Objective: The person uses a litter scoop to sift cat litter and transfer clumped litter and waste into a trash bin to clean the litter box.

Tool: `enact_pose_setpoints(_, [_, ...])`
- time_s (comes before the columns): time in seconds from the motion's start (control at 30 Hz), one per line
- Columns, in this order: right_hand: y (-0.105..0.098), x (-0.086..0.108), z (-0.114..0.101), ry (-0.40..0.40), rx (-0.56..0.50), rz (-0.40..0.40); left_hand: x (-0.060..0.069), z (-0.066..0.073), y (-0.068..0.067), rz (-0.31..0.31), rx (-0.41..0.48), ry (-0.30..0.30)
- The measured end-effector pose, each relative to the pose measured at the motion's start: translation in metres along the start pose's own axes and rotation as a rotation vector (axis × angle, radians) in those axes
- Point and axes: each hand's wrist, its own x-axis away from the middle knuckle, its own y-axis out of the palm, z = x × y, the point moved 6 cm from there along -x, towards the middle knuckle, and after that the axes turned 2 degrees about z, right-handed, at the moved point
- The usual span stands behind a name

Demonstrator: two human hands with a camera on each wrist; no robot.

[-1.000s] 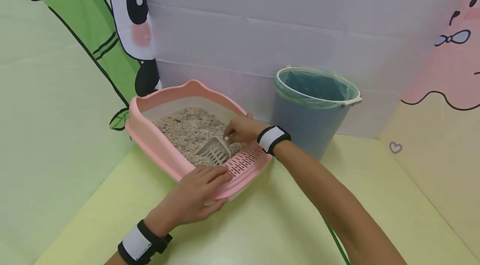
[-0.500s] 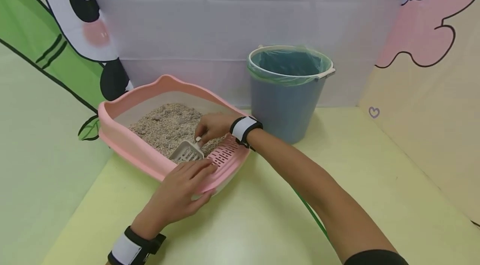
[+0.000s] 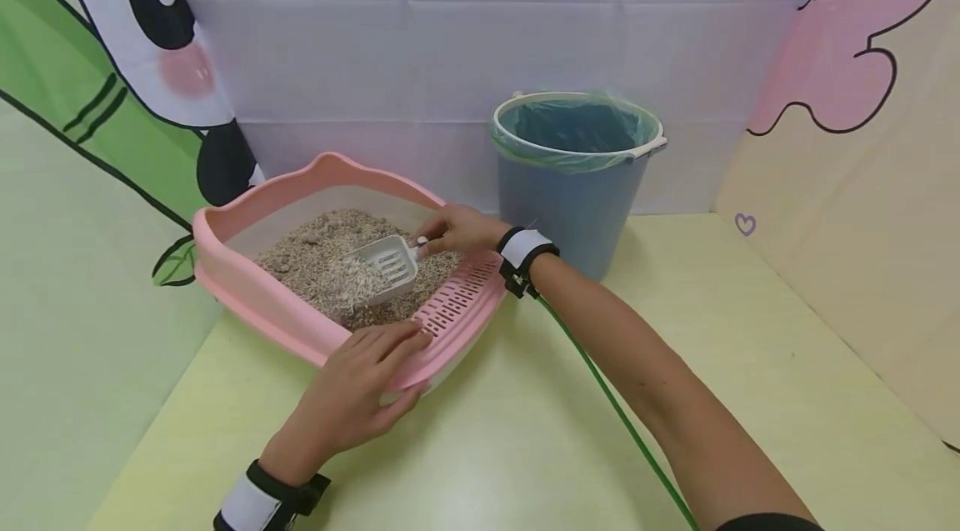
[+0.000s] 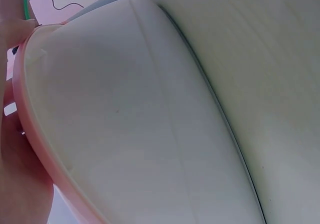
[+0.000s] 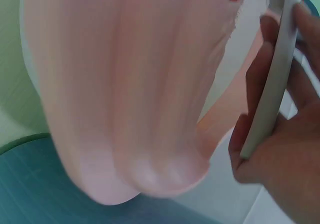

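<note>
Room above litter [image 3: 296, 262]; bucket [image 3: 566, 206] obstructs just beyond right hand [image 3: 467, 229].

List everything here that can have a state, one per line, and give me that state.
Litter: loose, uneven surface
Litter box: open-topped, part filled
Scoop: tilted, held at the litter
Left hand: gripping the box's front edge
Right hand: gripping the scoop's handle
Bin: upright, uncovered
Bag: lining the bin, folded over its rim

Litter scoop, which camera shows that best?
The head view: it shows the scoop uncropped, slots visible. The right wrist view gives mainly the handle, edge-on in the right grip, its far end cut off. The left wrist view doesn't clearly show it.
</note>
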Motion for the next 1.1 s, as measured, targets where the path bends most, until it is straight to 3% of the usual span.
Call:
enact_pose_setpoints(0.23, [-0.015, 0.010, 0.020, 0.169, -0.076, 0.202, 0.004, 0.001, 0.000, 0.009, -0.007, 0.006])
enact_pose_setpoints(0.43, [-0.015, 0.013, 0.017, 0.253, -0.214, 0.284, 0.005, 0.000, 0.000, -0.020, -0.002, -0.014])
enact_pose_setpoints(0.6, [-0.014, 0.008, 0.005, 0.256, -0.299, 0.317, 0.003, 0.001, 0.000, -0.007, 0.002, -0.004])
enact_pose_setpoints(0.8, [-0.013, -0.001, -0.008, 0.212, -0.490, 0.365, 0.004, 0.000, 0.002, 0.008, 0.001, 0.006])
enact_pose_setpoints(1.1, [-0.017, -0.012, -0.022, 0.205, -0.640, 0.459, 0.004, 0.001, 0.003, 0.007, -0.006, 0.004])
